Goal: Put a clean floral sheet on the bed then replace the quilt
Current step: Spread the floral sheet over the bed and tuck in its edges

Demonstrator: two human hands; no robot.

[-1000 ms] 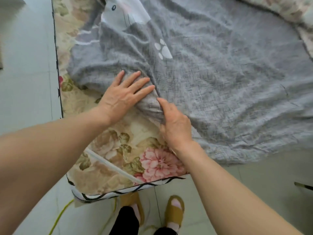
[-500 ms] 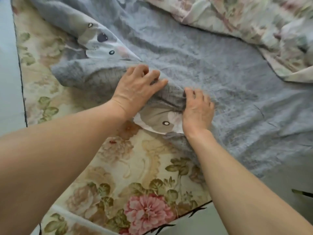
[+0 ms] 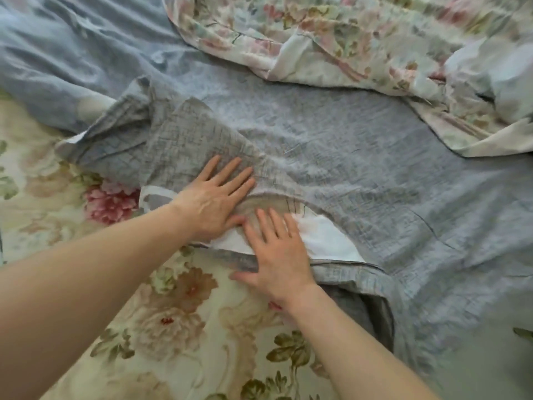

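Floral sheet (image 3: 173, 327) covers near-left of bed, bare at near edge. Grey quilt (image 3: 360, 174) bunched across middle and right, folded corner at sheet's edge. Pale floral cloth (image 3: 331, 39) heaped at far right. Left hand (image 3: 215, 197), right hand (image 3: 277, 255) flat, fingers spread, pressing fold. Risk: pushing bunched quilt drags sheet, rucks it.

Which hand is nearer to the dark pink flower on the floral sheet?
The left hand. It rests flat on the grey quilt, to the right of the dark pink flower. The right hand lies further right and lower, on the quilt's edge.
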